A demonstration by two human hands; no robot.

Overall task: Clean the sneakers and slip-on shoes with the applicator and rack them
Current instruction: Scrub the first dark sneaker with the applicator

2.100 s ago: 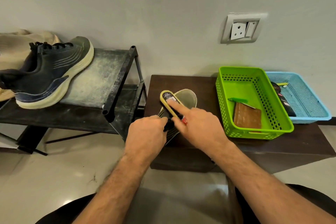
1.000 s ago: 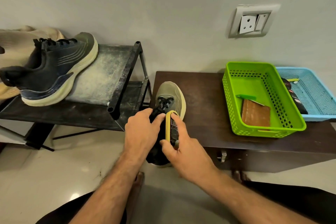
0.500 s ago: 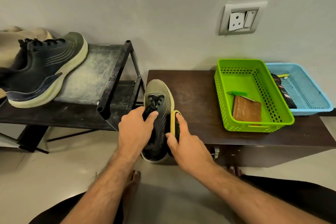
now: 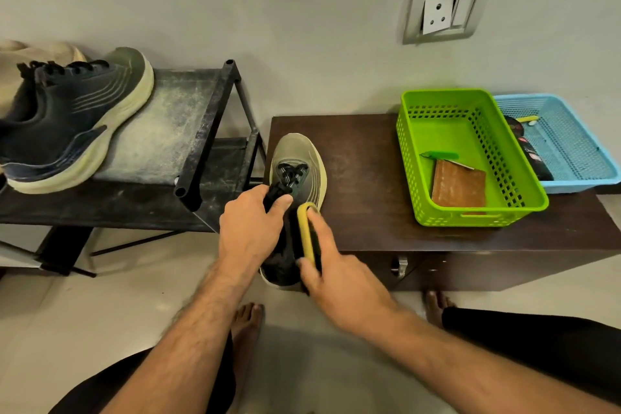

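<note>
We see the left hand (image 4: 250, 232) gripping a sneaker (image 4: 295, 178) around its tongue and laces, thumb over the top and fingers curled into the opening, so that the shoe lies with its toe pointing away on the near left corner of the dark bench (image 4: 369, 178) and its heel hanging past the near edge. The right hand (image 4: 339, 279) curls round a yellow-edged applicator (image 4: 307, 235), fingers along its right side and thumb at its near end, and presses it against the right flank of the sneaker. On the left, a second sneaker (image 4: 67, 124), dark with a pale sole, rests on the dusty top shelf of a black shoe rack (image 4: 188, 131), its toe towards the wall, with something beige behind it. On the far right of the bench stands a green basket (image 4: 470, 218) holding a brown block (image 4: 458, 186), and just beside it, further right, a blue basket (image 4: 571, 151). A wall socket (image 4: 443, 10) sits above.
</note>
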